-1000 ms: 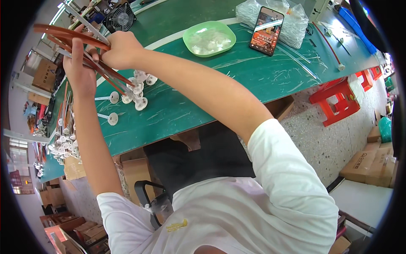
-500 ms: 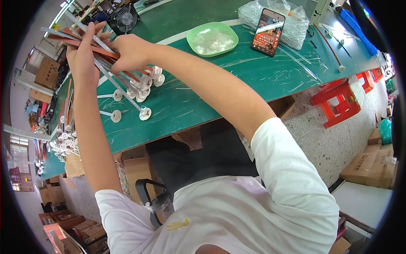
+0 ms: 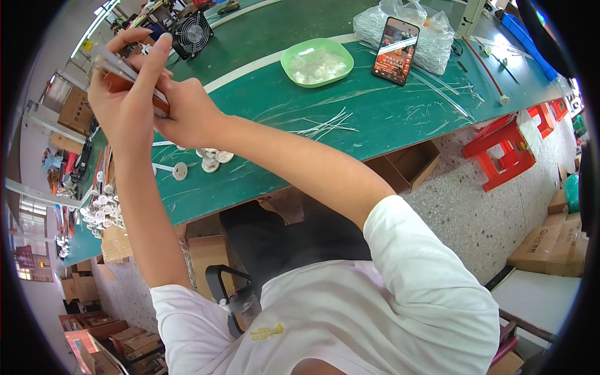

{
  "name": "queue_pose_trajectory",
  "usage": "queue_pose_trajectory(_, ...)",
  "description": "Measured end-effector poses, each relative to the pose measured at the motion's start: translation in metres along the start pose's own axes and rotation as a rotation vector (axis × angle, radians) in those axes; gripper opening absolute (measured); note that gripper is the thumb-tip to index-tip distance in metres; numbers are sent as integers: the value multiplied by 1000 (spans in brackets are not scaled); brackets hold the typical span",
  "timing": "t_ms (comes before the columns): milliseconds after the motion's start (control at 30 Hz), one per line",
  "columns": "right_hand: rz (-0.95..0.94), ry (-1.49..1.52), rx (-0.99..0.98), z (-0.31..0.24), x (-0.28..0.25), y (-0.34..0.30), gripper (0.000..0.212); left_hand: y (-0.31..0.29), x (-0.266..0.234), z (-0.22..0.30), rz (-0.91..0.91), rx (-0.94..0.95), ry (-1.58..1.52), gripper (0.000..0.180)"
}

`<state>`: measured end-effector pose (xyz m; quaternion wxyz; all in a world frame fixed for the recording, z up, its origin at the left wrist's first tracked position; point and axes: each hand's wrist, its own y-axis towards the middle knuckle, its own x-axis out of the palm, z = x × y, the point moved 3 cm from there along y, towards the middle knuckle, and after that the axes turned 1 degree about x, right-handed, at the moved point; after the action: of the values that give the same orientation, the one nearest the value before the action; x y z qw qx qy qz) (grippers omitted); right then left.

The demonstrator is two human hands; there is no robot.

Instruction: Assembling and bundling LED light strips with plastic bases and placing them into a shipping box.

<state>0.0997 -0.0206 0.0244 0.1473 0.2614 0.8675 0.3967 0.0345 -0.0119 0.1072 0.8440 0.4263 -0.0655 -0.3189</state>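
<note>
A bundle of long brown and whitish strips (image 3: pixel 117 76) is raised over the far left of the bench. My left hand (image 3: pixel 125 112) is closed round it, thumb pointing up. Close beside, my right hand (image 3: pixel 190 112) grips the same bundle lower down; its fingertips are partly hidden. White round end discs (image 3: pixel 214 159) show below my right wrist, apparently on the strips' lower ends. A single strip with a white disc (image 3: pixel 179 170) lies on the green bench (image 3: pixel 262 162) next to them.
Several thin white ties (image 3: pixel 328 126) lie mid-bench. Behind them are a green bowl (image 3: pixel 317 62) of small clear pieces, a propped phone (image 3: pixel 396 51) and a plastic bag (image 3: pixel 431 44). More disc-ended strips (image 3: pixel 103 209) hang at the left edge. A black fan (image 3: pixel 192 34) stands at the back.
The strips, fanned out before, are now drawn into a tighter, more upright bundle. Their discs have shifted beneath my right wrist. My right forearm has lowered, uncovering the thin white ties.
</note>
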Motion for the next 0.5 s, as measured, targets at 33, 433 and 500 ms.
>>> queue_pose_trajectory(33, 2, -2, 0, 0, 0, 0, 50, -4, 1, 7, -30, 52, -30, 29)
queue_pose_trajectory(433, -31, -37, 337, 15, 5, 1, 33, 1, -34, -52, -12, -360, 157, 34)
queue_pose_trajectory(500, -37, -45, 230, 5, 7, -4, 27, -2, -36, -38, -11, -202, 367, 39)
